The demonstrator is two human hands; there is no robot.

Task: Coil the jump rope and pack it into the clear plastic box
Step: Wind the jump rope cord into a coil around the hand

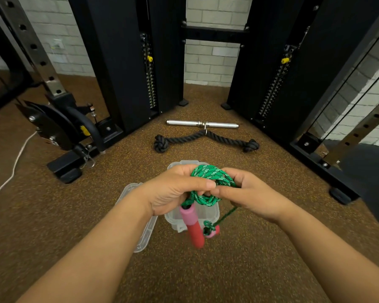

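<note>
A: Both hands pinch the green rope (208,176) coil above the box (202,215): left hand (175,191), right hand (247,193).

B: The loose tail and dangling handles (193,226) could snag the rim, I think, springing the loops apart.

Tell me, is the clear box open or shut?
Open: the clear box sits lidless below the hands, its lid lying beside it on the floor.
</note>
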